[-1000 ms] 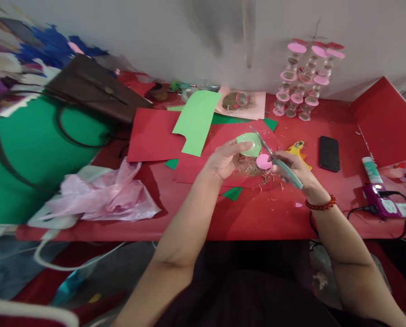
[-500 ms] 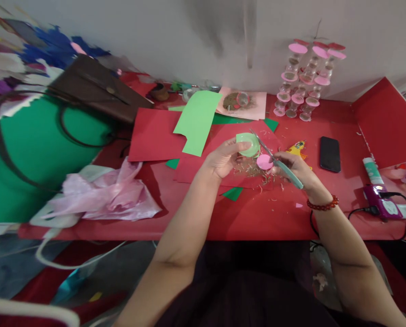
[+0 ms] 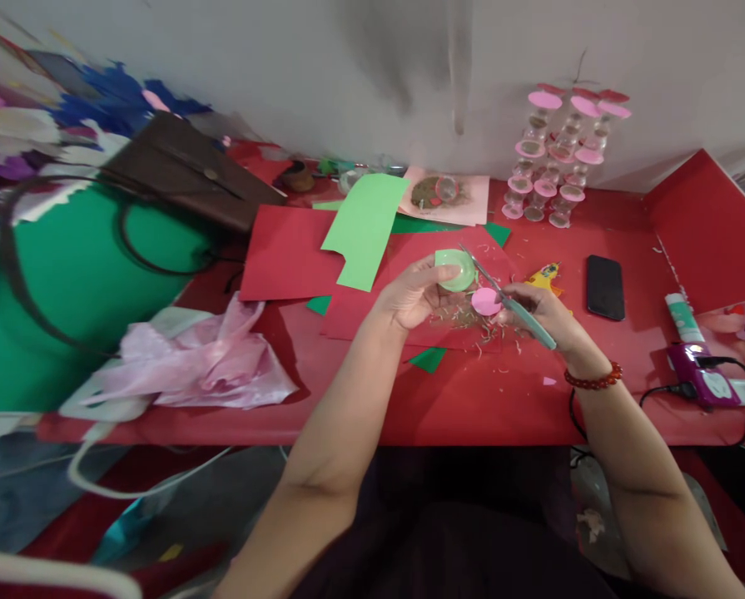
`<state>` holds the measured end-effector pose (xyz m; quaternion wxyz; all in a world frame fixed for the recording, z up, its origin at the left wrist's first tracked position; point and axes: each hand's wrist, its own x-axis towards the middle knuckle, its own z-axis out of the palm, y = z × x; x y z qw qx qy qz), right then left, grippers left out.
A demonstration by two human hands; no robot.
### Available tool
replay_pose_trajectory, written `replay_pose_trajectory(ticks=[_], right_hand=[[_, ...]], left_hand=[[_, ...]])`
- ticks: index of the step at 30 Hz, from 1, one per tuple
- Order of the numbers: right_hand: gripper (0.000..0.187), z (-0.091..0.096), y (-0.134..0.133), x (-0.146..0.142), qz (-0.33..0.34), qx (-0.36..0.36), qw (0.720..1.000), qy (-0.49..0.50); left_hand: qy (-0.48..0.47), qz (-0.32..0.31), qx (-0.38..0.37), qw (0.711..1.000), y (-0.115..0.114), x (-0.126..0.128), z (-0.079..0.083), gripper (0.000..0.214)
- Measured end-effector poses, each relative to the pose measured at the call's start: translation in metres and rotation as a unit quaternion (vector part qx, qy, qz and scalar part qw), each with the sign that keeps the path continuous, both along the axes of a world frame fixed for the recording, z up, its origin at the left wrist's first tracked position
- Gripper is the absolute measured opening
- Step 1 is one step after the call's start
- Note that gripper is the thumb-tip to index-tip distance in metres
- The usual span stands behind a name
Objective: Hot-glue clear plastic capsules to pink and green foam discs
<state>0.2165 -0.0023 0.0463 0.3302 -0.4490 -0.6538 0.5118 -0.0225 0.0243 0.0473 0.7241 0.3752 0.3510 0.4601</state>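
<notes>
My left hand (image 3: 417, 291) pinches a small clear plastic cup (image 3: 458, 268) with light green paper on it, thumb on top. In my right hand (image 3: 543, 316) are scissors (image 3: 525, 320) with pale teal handles, their blades reaching to the right edge of the green paper. A pink paper disc (image 3: 486, 302) sits just below the blades, close to my right fingertips; whether those fingers touch it I cannot tell. Under both hands, thin paper and straw-like scraps (image 3: 472, 324) lie scattered over red paper (image 3: 378, 316).
A light green sheet (image 3: 365, 233) overlaps red card (image 3: 288, 249) at the left. Linked cups with pink discs (image 3: 543, 158) stand by the wall. On the right are a phone (image 3: 605, 287), a glue stick (image 3: 684, 318) and a purple device (image 3: 702, 374); a pink plastic bag (image 3: 203, 353) lies left.
The view has shifted slightly, so everything sits a little lower. Both hands keep their holds, and the scissors stay at the green paper's edge.
</notes>
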Motion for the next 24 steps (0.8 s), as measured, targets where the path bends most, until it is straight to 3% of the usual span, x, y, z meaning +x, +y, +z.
replay_pose_trajectory(ticks=[7, 15, 24], right_hand=[[0.058, -0.003, 0.0, -0.003, -0.024, -0.015, 1.0, 0.003], [0.06, -0.006, -0.004, -0.001, -0.087, -0.007, 0.994, 0.059], [0.064, -0.001, -0.012, -0.015, 0.021, -0.029, 0.998, 0.057]], left_hand=[[-0.001, 0.02, -0.009, 1.0, 0.0, 0.0, 0.002, 0.066], [0.026, 0.032, 0.006, 0.999, -0.002, 0.003, 0.004, 0.043], [-0.011, 0.037, -0.04, 0.998, -0.005, 0.01, -0.002, 0.048]])
